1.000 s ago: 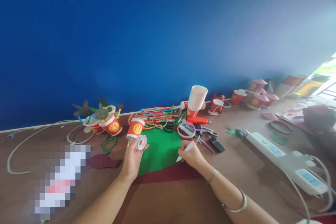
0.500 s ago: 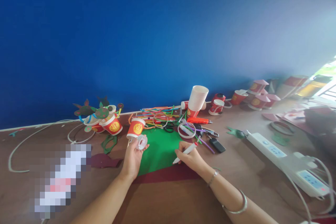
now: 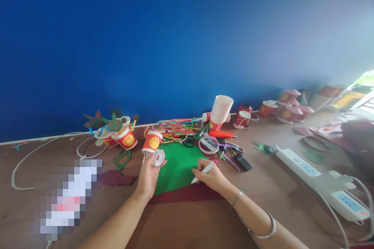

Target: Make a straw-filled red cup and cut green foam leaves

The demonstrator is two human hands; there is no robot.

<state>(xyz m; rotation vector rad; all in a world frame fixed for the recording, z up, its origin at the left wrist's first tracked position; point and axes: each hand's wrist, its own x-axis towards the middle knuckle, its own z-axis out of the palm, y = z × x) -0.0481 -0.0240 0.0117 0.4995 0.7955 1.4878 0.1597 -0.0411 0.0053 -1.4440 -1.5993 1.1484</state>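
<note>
My left hand holds a small clear plastic ring-shaped piece between thumb and fingers, just in front of a red and white paper cup. In my right hand is a white marker with a red end, its other end pointing down and left near the sheet. Green paper lies between the hands, over dark red paper. Whether the marker touches the paper I cannot tell.
Colourful strips, black scissors, stacked white cups and an orange-red tool lie behind. Decorated cups stand left, beside dark red paper. A white power strip with cables lies right; a blue wall rises behind.
My right hand and the marker have shifted slightly left and down. My left hand keeps the same hold on the clear piece. The whole view has moved very slightly.
</note>
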